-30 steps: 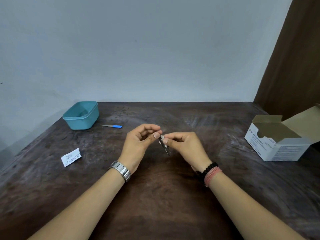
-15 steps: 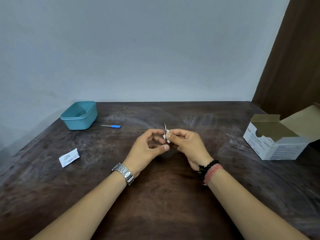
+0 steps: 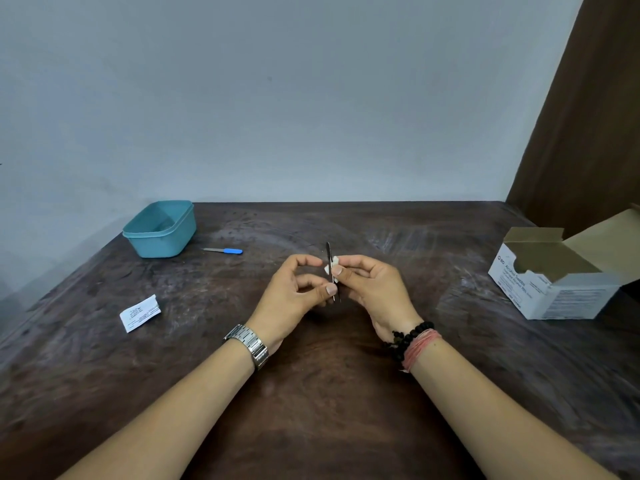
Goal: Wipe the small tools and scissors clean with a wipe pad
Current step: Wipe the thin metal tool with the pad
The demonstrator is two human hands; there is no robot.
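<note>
Two hands over the middle of the bench (image 3: 311, 393), one tool between them: a thin metal tool (image 3: 331, 271) standing upright above the wood. The left hand (image 3: 292, 297) pinches its lower end with thumb and curled fingers, and the right hand (image 3: 375, 289) pinches one small white pad (image 3: 330, 266) against the tool's middle. Can't tell what kind of tool it is, too thin. Elsewhere there's one blue-handled tool (image 3: 225, 251) lying flat just beside one teal tub (image 3: 160, 229) at the far left, one white wrapper (image 3: 140, 312) nearer on the left, and one open swab box (image 3: 557, 271) well off to the right. All of those sit well apart from the hands.
</note>
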